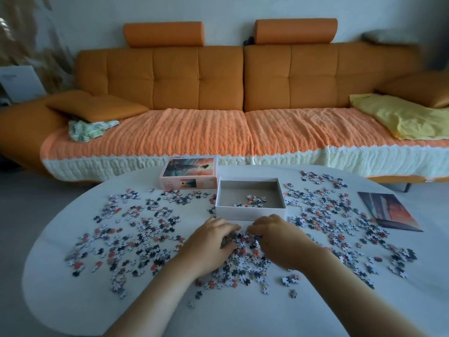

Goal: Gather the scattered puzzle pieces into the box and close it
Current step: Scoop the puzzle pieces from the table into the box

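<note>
My left hand [211,242] and right hand [279,239] curl round a heap of puzzle pieces [244,250] just before the box [250,210]; next, I reckon, lift them over its wall.

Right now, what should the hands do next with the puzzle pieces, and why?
Probably lift the heap into the open box: the left hand and right hand cup it between them, and the box just behind holds only a few pieces.

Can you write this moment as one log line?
step: gathering | left grip: curled on puzzle pieces | right grip: same pile | box: open, few pieces inside | lid: beside box
</note>
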{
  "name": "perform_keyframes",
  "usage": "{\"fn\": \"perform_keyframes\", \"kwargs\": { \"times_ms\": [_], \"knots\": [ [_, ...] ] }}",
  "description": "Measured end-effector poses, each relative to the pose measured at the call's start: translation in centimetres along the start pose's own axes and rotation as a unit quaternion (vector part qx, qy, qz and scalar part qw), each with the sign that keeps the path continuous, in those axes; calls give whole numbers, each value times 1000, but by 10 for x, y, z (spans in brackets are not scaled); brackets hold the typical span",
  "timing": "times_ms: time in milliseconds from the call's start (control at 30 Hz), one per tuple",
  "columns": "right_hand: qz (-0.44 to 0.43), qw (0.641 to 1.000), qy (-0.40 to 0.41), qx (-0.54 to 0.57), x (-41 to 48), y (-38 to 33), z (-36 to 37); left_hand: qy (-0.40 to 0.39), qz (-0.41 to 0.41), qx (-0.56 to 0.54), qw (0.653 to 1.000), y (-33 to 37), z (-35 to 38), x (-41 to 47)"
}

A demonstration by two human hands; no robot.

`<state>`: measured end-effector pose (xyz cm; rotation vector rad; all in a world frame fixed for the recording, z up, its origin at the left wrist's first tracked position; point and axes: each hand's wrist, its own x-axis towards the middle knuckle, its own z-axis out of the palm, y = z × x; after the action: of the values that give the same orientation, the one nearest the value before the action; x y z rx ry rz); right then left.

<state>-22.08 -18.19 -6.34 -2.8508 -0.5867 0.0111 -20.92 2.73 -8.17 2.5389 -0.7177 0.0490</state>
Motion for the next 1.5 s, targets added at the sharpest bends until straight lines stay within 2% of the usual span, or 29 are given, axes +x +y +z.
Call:
{"fn": "perform_keyframes", "kwargs": {
  "times_ms": [100,200,300,400,567,900,1000,1067,1167,1233,1300,1400,1500],
  "knots": [
    [1,999,-7,50,0,-1,-4,-29,-13,1,1000,-3,-8,7],
    [34,998,15,59,-2,4,-14,-132,-58,61,988,-7,-11,7],
    [96,993,-69,-16,-8,3,-17,-175,-52,90,979,-6,-4,9],
    [111,988,-102,-38,-7,-4,-12,-125,-16,49,991,1,4,16],
    [105,990,-82,42,8,-10,-9,-48,10,-7,999,3,6,23],
    [139,984,-34,107,32,-4,-25,-12,-6,-51,999,3,-10,35],
    [160,971,13,179,36,0,-39,23,-13,-95,995,2,-23,48],
    [160,962,73,208,44,5,-43,65,-11,-109,992,-1,-31,59],
    [145,956,169,189,60,10,-41,139,-7,-100,985,-5,-36,78],
    [146,954,199,172,72,13,-35,154,-10,-86,984,-10,-30,87],
    [155,960,176,156,81,15,-27,133,-10,-67,989,-17,-20,92],
    [167,978,70,102,86,17,-17,112,10,4,994,-25,-7,94],
    [164,980,89,72,86,15,-17,114,27,63,991,-28,-3,92]
  ]
}}
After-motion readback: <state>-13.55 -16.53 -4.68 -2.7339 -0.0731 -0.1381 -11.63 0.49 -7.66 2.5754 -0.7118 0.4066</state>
